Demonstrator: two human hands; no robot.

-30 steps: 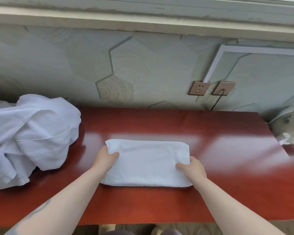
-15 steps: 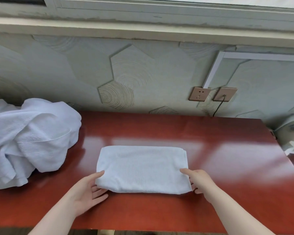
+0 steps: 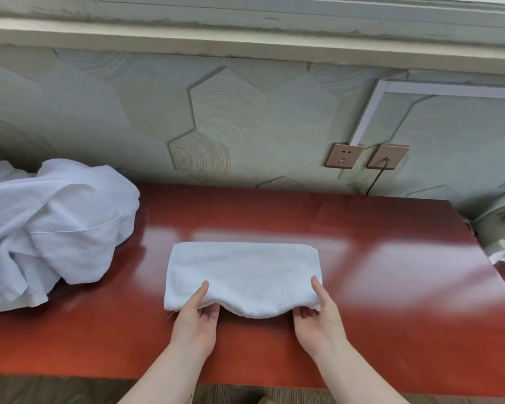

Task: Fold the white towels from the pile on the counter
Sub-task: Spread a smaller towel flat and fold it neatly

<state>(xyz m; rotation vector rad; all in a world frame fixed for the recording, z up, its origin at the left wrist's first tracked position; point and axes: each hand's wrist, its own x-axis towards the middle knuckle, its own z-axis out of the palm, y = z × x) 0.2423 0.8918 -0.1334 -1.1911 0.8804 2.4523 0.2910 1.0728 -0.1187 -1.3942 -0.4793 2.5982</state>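
Both hands are working the near edge of a folded white terry towel point(image 3: 244, 272) lying on the glossy red-brown wooden counter point(image 3: 362, 287). Left hand point(image 3: 194, 322) is pinching that edge: thumb on top, fingers point(image 3: 213, 312) tucked beneath. Right hand point(image 3: 319, 317) is gripping likewise near the towel's right corner, thumb over, fingers under. Between the two grips the edge is sagging in a shallow curve. Well to the left of the left fingers, a crumpled pile of white towels point(image 3: 50, 228) is sitting on the counter.
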